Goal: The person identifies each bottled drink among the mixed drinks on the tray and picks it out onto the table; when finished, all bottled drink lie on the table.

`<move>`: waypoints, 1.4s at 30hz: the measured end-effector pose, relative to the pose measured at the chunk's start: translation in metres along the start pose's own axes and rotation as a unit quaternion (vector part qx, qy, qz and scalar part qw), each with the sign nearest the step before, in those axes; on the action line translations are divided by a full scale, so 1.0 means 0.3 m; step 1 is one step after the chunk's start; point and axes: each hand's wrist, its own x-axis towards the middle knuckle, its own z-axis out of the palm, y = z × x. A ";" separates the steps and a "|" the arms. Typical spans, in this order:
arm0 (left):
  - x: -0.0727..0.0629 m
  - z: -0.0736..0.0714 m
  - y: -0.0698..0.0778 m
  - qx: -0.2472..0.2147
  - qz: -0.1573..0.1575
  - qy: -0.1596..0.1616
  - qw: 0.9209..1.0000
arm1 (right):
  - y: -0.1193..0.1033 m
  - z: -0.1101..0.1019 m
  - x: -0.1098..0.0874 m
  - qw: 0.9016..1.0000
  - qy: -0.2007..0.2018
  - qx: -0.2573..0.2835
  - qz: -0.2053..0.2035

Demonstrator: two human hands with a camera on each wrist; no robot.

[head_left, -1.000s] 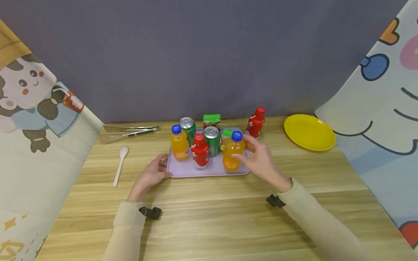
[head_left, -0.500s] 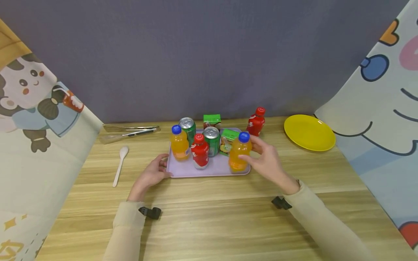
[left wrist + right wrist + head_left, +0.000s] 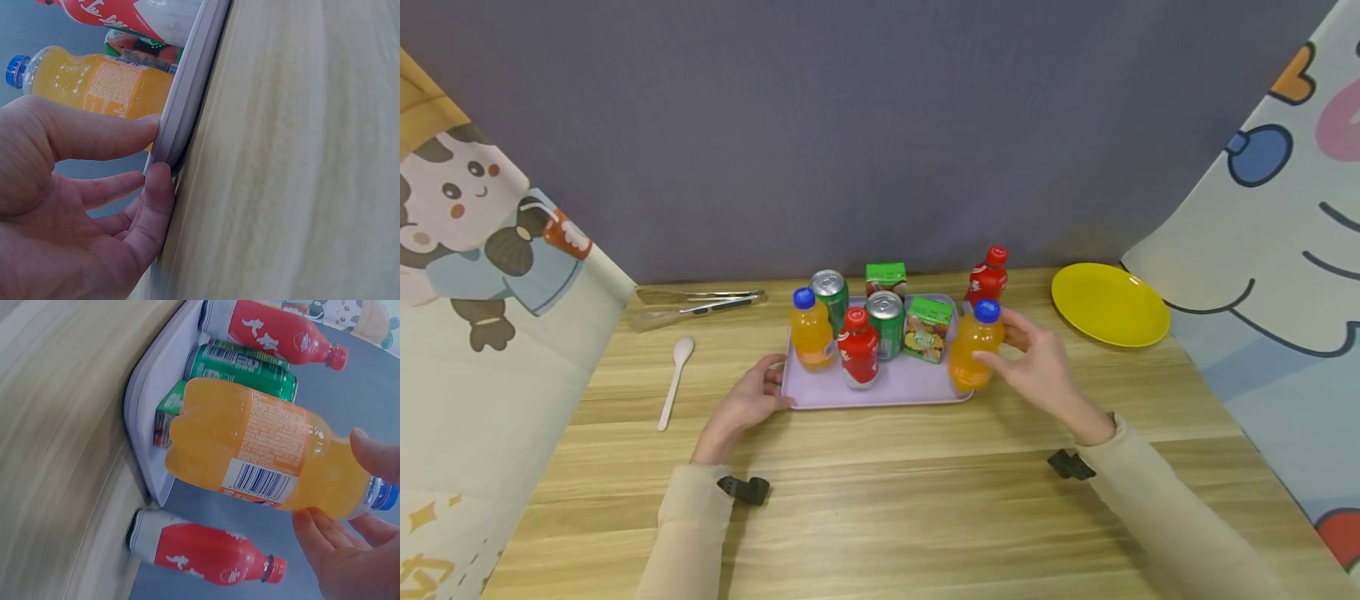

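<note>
My right hand (image 3: 1041, 371) holds an orange drink bottle (image 3: 973, 362) with a blue cap by its upper part, thumb on one side and fingers on the other. The bottle is over the right end of the lilac tray (image 3: 898, 390), its base apparently raised off it in the right wrist view. With thumb and fingertips my left hand (image 3: 94, 187) grips the tray's rim at the left corner. On the tray stand another orange drink bottle (image 3: 812, 337), a red bottle (image 3: 859, 354), green cans (image 3: 887, 329) and a green juice box (image 3: 927, 332).
Another red bottle (image 3: 987, 279) stands behind the tray's right end, on the table. A green-topped box (image 3: 886, 277) is at the tray's back. Tongs (image 3: 700, 308) and a white spoon (image 3: 676, 379) lie left. A yellow plate (image 3: 1108, 304) is at the back right.
My right hand has moved rightward with the orange drink bottle, from over the tray's front right to its right edge, uncovering the juice box. The left hand and tray have stayed put.
</note>
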 end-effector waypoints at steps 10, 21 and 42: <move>0.000 -0.003 0.001 0.007 0.002 -0.001 1.000 | -0.051 -0.062 0.013 0.999 0.021 -0.027 -0.007; 0.000 -0.005 0.010 0.001 -0.006 0.001 1.000 | 0.045 -0.115 0.037 0.998 0.036 -0.017 0.040; -0.004 0.001 0.007 0.003 -0.005 -0.002 1.000 | 0.183 -0.183 0.102 0.990 0.064 -0.072 0.101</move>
